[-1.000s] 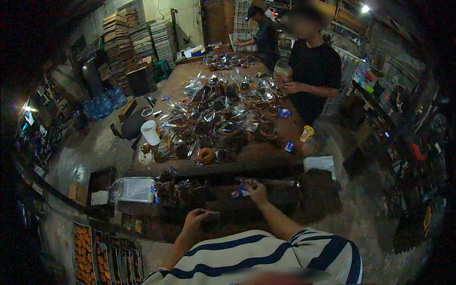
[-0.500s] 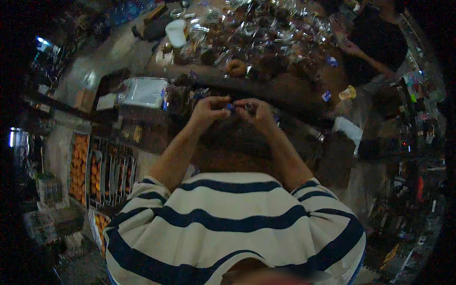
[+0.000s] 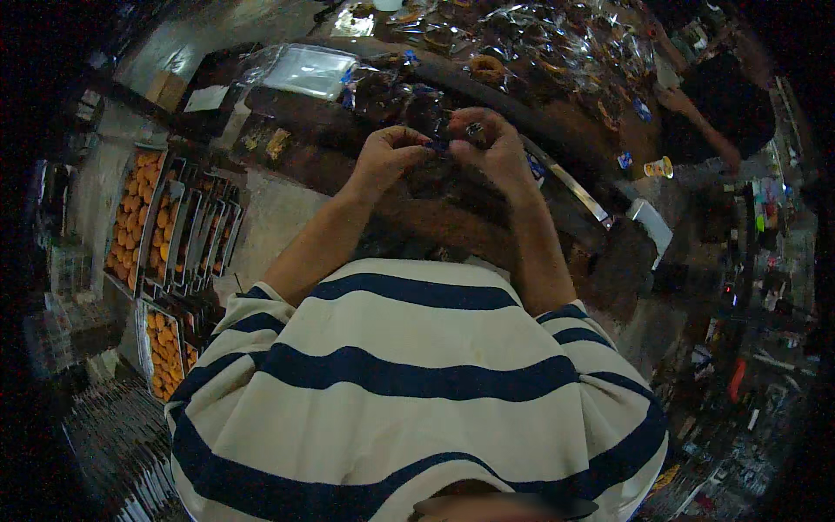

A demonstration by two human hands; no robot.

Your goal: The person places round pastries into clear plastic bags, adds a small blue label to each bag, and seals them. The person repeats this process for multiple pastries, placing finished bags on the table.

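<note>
My left hand [image 3: 389, 161] and my right hand [image 3: 491, 150] meet at the near edge of the table, thumbs and fingers pinched. Between the fingertips is a small blue piece, dim and partly covered, at the gathered end of a clear plastic bag [image 3: 424, 106]. The bag lies just beyond my fingers and its contents are too dark to make out. A dark, shiny ring [image 3: 475, 129] shows on a finger of my right hand. Left of the bag sits a stack of flat clear plastic bags [image 3: 311, 71].
Wrapped goods heap across the far table, with a ring-shaped bread [image 3: 485, 66] among them. Racked trays of round buns [image 3: 136, 209] stand at left. A co-worker's arm [image 3: 700, 117] reaches in at right, near a yellow paper cup [image 3: 658, 166]. A metal strip [image 3: 570, 187] lies along the table edge.
The view has tipped downward and shifted, so the table and hands sit higher in the picture. Both hands keep their pinch close together at the blue piece.
</note>
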